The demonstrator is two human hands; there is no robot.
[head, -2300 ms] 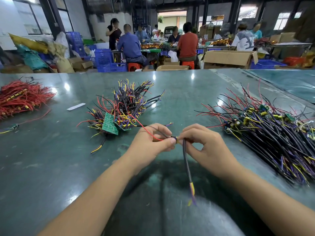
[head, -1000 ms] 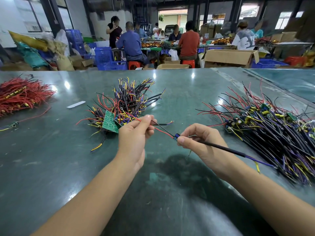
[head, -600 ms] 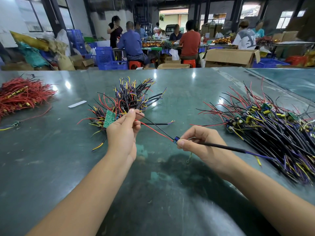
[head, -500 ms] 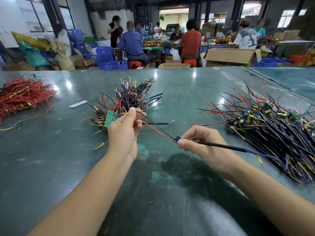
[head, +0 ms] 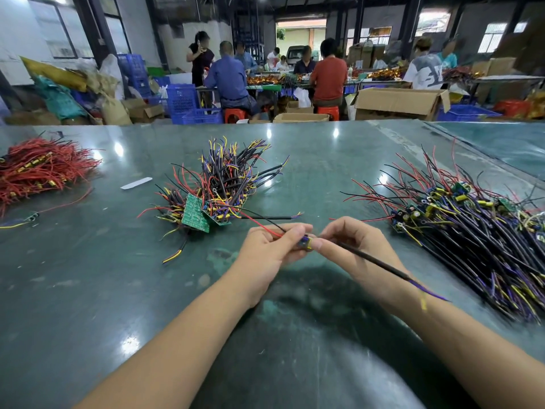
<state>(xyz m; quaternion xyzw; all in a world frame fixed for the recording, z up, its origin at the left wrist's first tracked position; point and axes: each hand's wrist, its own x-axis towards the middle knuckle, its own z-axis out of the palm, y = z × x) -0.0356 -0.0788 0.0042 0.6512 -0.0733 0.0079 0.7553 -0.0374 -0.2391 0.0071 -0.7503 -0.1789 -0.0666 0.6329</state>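
Note:
Both hands meet above the green table (head: 88,290) on one small wired circuit board (head: 304,242), mostly hidden between the fingertips. My left hand (head: 269,250) pinches its red and black leads (head: 267,227), which run up and left. My right hand (head: 358,249) pinches the board's other side, and a black-sleeved cable (head: 380,262) with purple and yellow ends trails over my right wrist.
A heap of wired green boards (head: 218,187) lies just beyond my left hand. A larger heap of the same (head: 477,228) fills the right. Red wires (head: 38,169) lie far left, a white strip (head: 136,183) near them. People sit working at tables behind.
My left hand had drawn the red and black leads out to the left; it has now come back to the right, so both hands meet on the small board.

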